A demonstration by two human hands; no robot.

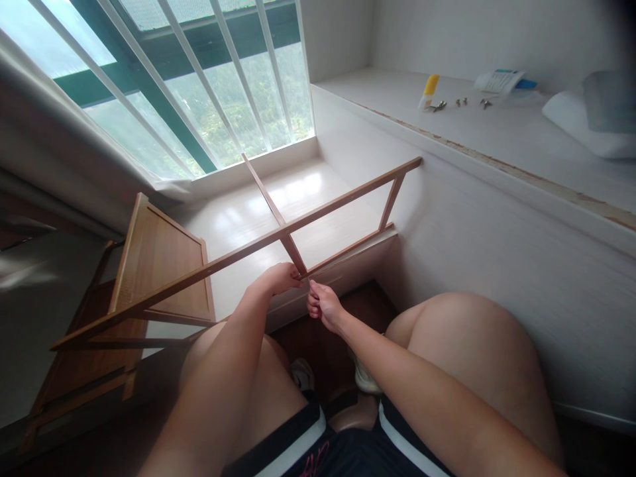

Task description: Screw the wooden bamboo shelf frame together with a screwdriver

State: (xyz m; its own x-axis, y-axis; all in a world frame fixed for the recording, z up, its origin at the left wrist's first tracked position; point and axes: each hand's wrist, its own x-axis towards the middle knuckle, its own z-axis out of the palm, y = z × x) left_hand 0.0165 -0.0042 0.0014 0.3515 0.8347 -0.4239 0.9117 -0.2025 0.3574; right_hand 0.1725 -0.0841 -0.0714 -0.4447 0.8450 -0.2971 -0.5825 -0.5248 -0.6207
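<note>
A brown wooden frame (318, 215) of thin rails and crossbars lies tilted in front of me, partly over the white ledge. My left hand (285, 278) is closed around the rail joint at its near edge, where a crossbar meets the lower rail. Just right of it, my right hand (322, 305) pinches with thumb and finger at the same joint. Whatever sits between those fingertips is too small to make out. A wooden panel (166, 258) stands behind the frame's left end.
On the white shelf (497, 126) at right lie a yellow-capped tube (429, 91), several small metal fittings (462, 102), a plastic packet (499, 81) and a white bundle (586, 119). A barred window (223, 86) is ahead, with a curtain (64, 132) at left. My knees flank the frame.
</note>
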